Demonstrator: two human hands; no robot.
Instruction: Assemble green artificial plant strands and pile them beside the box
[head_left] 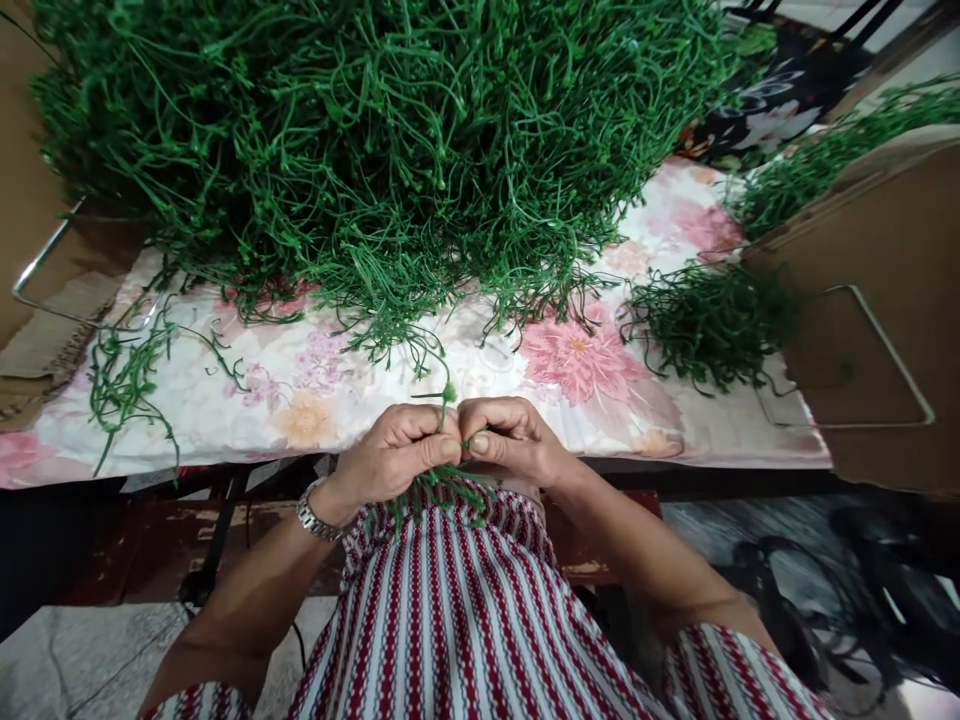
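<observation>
At the near edge of the cloth-covered table, my two hands meet in front of my lap. My left hand (397,455) is closed, thumb against fingers, on a few thin green artificial plant stems (442,492) that hang below it. One stem with a small knob (448,392) sticks up above its fingers. My right hand (519,440) pinches a green stem piece (466,446) between thumb and forefinger, right beside the left hand. Beyond both hands rises a large heap of the same branching green stems (390,140).
Loose stems (133,385) lie at the left on the flowered cloth (315,420). A smaller clump of stems (709,320) lies at the right. Cardboard with wire handles stands on both sides: a left piece (45,330) and a right box (877,300).
</observation>
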